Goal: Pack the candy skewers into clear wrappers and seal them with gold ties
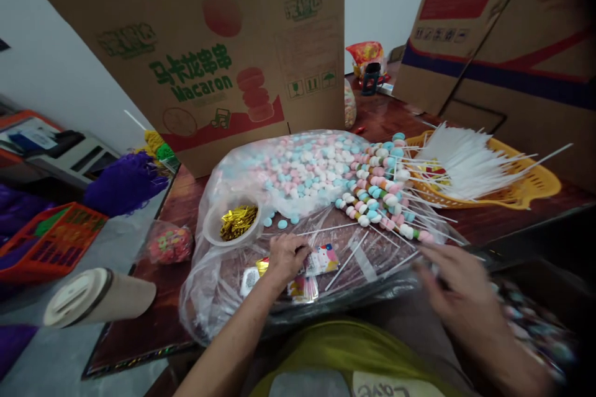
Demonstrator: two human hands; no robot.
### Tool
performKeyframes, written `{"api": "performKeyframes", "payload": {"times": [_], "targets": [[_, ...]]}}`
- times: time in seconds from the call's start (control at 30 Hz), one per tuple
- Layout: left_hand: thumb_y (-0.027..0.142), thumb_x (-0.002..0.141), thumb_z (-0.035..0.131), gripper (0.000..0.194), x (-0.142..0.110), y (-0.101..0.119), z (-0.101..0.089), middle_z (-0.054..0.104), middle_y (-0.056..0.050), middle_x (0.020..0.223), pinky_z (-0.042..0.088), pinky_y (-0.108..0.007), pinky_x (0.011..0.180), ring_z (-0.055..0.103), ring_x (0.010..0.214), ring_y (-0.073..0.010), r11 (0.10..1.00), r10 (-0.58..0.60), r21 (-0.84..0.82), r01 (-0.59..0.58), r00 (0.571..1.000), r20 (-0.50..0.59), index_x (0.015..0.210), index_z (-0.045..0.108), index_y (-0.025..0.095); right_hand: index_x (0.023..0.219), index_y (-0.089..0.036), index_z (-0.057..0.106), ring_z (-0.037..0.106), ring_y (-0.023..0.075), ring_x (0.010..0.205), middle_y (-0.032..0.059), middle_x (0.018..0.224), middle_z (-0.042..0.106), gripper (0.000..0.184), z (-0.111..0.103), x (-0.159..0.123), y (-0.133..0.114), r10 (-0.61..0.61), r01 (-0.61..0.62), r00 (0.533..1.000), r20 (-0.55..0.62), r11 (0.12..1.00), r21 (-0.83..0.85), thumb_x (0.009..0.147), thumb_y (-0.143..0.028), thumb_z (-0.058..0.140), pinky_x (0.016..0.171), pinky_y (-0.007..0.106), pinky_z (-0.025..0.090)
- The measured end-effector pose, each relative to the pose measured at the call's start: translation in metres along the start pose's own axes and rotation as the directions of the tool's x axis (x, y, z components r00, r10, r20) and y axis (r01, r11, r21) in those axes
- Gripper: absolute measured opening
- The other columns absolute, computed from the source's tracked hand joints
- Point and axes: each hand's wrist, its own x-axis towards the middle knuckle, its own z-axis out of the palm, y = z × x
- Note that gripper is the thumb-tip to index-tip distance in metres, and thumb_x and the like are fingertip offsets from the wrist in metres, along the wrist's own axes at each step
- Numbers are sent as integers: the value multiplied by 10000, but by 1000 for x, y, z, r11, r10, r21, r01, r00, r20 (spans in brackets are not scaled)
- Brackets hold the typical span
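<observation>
I could not tell what your left hand (pixel 289 257) or right hand (pixel 459 279) gripped; brushing risked dislodging the candy skewers (pixel 393 200).

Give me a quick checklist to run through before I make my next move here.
1. White sticks in the yellow basket: ok, a big bundle.
2. Gold strips in the bowl: ok.
3. Unskewered candies available: ok, a large pile.
4. Clear plastic free of loose sticks: not ok, several lie there.
5. Cup well away from the table edge: not ok, it looks close.
6. Right hand empty: cannot tell, blurred.
</observation>
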Motion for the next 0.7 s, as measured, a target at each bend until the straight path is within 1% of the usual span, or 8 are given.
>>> {"api": "performKeyframes", "payload": {"times": [0.03, 0.1, 0.2, 0.3, 0.37, 0.47, 0.6, 0.7], "targets": [[342, 818, 509, 195, -2, 0, 0, 665, -15, 891, 291, -327, 836, 536, 891, -180, 1000, 11, -5, -11, 1000, -8, 850, 677, 249, 977, -181, 594, 528, 249, 944, 132, 976, 585, 178, 21, 12, -14, -89, 87, 996, 31, 995, 58, 821, -238, 529, 846, 417, 418], [399, 764, 577, 244, -5, 1, 2, 654, -30, 957, 283, -350, 845, 526, 926, -206, 1000, 24, -1, -24, 999, -34, 947, 654, 257, 980, -172, 600, 487, 271, 993, 135, 1025, 570, 191, 59, 32, -41, -136, 125, 979, 150, 989, 80, 819, -214, 506, 851, 448, 399], [398, 682, 667, 269, -4, 2, 6, 644, -42, 933, 290, -369, 826, 528, 916, -228, 999, 38, 10, -38, 996, -75, 897, 652, 236, 952, -167, 615, 485, 256, 974, 126, 1013, 571, 180, 90, 46, -65, -171, 146, 955, 243, 983, 115, 808, -216, 518, 830, 419, 412], [303, 763, 602, 95, 1, 0, 7, 656, -13, 820, 304, -353, 812, 556, 844, -191, 997, 44, -54, -50, 993, -108, 772, 656, 225, 990, -149, 599, 498, 236, 947, 122, 981, 575, 208, 97, 47, -67, -173, 155, 965, 198, 982, 103, 829, -228, 493, 818, 393, 431], [265, 810, 547, 118, 4, -2, 3, 666, -11, 830, 313, -339, 820, 564, 841, -171, 992, 51, -108, -67, 987, -149, 790, 655, 221, 1079, -125, 560, 486, 252, 985, 146, 1030, 559, 288, 97, 47, -66, -149, 139, 977, 150, 988, 73, 844, -272, 482, 838, 416, 428], [277, 828, 523, 140, 5, -4, -1, 662, -22, 929, 308, -342, 847, 555, 900, -175, 980, 139, -120, -161, 975, -174, 862, 650, 229, 1184, -154, 510, 469, 271, 1052, 141, 1117, 544, 419, 99, 53, -65, -119, 105, 982, 145, 990, 98, 815, -353, 526, 879, 442, 418], [378, 706, 651, 253, 3, -7, 4, 640, -46, 922, 315, -381, 794, 532, 906, -241, 988, 150, -9, -152, 983, -107, 909, 635, 228, 1094, -174, 572, 517, 255, 997, 120, 1030, 595, 308, 104, 59, -56, -27, 12, 992, 120, 993, 119, 841, -302, 451, 854, 435, 442], [298, 777, 576, 101, 2, -11, 11, 644, -22, 828, 306, -368, 780, 539, 853, -209, 992, 121, -31, -125, 987, -106, 777, 649, 229, 1006, -157, 599, 554, 245, 921, 119, 949, 621, 271, 95, 52, -46, 46, -54, 996, 82, 993, 101, 858, -307, 429, 820, 427, 460]]}}
